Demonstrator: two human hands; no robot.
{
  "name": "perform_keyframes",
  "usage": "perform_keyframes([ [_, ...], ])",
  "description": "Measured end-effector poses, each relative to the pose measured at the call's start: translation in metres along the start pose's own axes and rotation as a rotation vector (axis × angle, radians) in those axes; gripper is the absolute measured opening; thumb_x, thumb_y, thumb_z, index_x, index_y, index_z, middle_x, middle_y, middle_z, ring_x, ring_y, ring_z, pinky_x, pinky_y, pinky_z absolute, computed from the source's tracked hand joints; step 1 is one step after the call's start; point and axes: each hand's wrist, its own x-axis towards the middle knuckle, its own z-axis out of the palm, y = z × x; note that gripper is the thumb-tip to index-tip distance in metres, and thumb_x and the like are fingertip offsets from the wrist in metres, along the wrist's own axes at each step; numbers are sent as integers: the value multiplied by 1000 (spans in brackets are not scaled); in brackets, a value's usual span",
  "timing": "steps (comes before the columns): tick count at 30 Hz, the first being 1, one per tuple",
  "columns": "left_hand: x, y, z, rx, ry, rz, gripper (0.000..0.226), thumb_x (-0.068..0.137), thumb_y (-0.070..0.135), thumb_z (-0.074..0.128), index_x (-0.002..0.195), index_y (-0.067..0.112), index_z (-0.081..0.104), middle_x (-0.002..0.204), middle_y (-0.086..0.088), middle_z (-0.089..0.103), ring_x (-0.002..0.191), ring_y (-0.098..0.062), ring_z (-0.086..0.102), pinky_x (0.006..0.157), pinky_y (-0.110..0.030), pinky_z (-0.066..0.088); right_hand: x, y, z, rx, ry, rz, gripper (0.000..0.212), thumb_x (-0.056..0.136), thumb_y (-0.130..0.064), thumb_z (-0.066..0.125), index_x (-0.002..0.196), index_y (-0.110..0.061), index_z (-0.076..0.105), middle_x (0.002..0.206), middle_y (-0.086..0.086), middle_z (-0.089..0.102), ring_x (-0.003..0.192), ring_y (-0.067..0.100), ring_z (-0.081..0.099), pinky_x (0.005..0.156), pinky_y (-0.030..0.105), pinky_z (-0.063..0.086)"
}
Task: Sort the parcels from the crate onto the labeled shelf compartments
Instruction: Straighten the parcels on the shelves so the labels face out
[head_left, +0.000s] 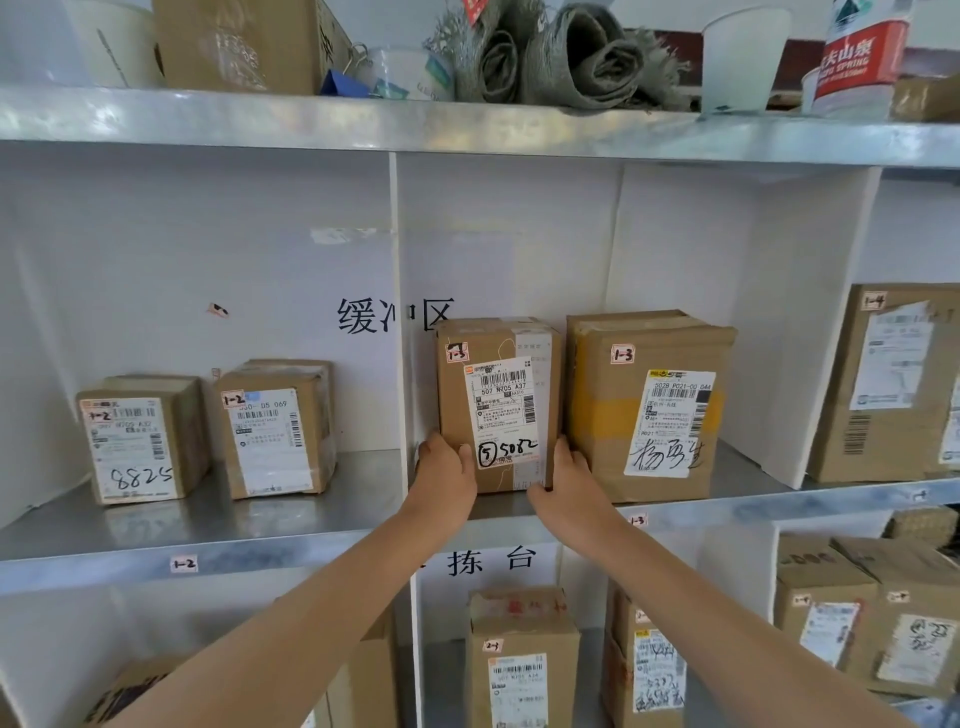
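A brown cardboard parcel (498, 400) tagged 1-3, with "5082" handwritten on its white label, stands upright on the middle shelf (311, 540) in the 1-3 compartment. My left hand (448, 470) grips its lower left corner, thumb across the front. My right hand (563, 475) holds its lower right edge, fingers wrapped round the side. A second, wider 1-3 parcel (649, 405) with a yellow tape band stands right beside it. The crate is out of view.
Two small 1-2 parcels (140, 441) (278, 428) stand in the left compartment, behind a white divider (400, 322). A 1-4 parcel (893, 384) sits at far right. More parcels (522, 660) fill the shelf below. Cups, a bottle and rolled fabric (566, 57) crowd the top shelf.
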Motion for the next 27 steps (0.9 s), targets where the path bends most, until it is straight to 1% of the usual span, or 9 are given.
perform_keyframes([
  [3, 1, 8, -9, -40, 85, 96, 36, 101, 22, 43, 131, 3, 35, 129, -15, 49, 118, -28, 53, 99, -38, 46, -6, -1, -1, -26, 90, -52, 74, 98, -20, 51, 155, -7, 6, 147, 8, 26, 129, 22, 43, 98, 26, 42],
  [6, 2, 20, -25, -38, 165, 238, 39, 99, 21, 46, 132, 5, 34, 130, -12, 47, 122, -24, 49, 96, -26, 42, -13, -6, -10, -43, 182, -151, 67, 97, -20, 52, 152, -12, 14, 140, 3, 28, 124, 18, 43, 87, 19, 37],
  [10, -11, 36, -38, 96, 292, 486, 54, 98, 14, 47, 146, 3, 24, 142, -11, 30, 130, -14, 32, 112, -24, 28, -23, -9, -35, -45, 262, -188, 61, 97, -23, 52, 150, -10, 26, 139, 5, 33, 123, 20, 43, 98, 31, 42],
  [13, -27, 42, -28, 208, 310, 606, 53, 96, 11, 47, 144, 1, 28, 147, -14, 23, 137, -23, 24, 115, -26, 22, -29, -1, -50, -104, 292, -180, 50, 95, -20, 51, 142, -9, 40, 135, 7, 37, 124, 22, 38, 97, 33, 40],
  [18, -44, 53, 5, 274, 127, 627, 53, 99, 21, 45, 145, 2, 28, 147, -11, 26, 136, -21, 24, 113, -29, 26, -36, 26, -68, -142, 365, -98, 45, 92, -19, 56, 135, -12, 45, 136, 6, 39, 128, 24, 33, 95, 33, 38],
  [20, -43, 58, 15, 268, 67, 590, 51, 99, 27, 44, 143, 4, 30, 143, -8, 28, 132, -20, 27, 107, -31, 33, -35, 40, -77, -153, 411, -77, 45, 91, -19, 59, 133, -12, 45, 138, 7, 40, 127, 24, 34, 98, 32, 36],
  [23, -37, 63, 26, 269, -8, 547, 48, 100, 35, 42, 139, 8, 34, 136, -6, 34, 126, -20, 36, 101, -38, 43, -31, 62, -93, -182, 470, -24, 43, 90, -21, 61, 128, -10, 47, 132, 8, 45, 119, 24, 36, 90, 26, 31],
  [25, -34, 66, 34, 225, -28, 518, 47, 99, 37, 44, 138, 10, 36, 134, -6, 36, 124, -20, 39, 101, -36, 43, -28, 75, -102, -238, 480, 31, 41, 90, -23, 61, 126, -7, 49, 126, 11, 50, 114, 26, 39, 87, 25, 27],
  [27, -32, 68, 43, 167, -40, 491, 49, 98, 38, 46, 138, 11, 36, 133, -4, 38, 122, -19, 42, 100, -30, 40, -26, 84, -108, -230, 488, 69, 42, 91, -24, 64, 125, -4, 50, 126, 15, 52, 116, 31, 40, 94, 32, 33],
])
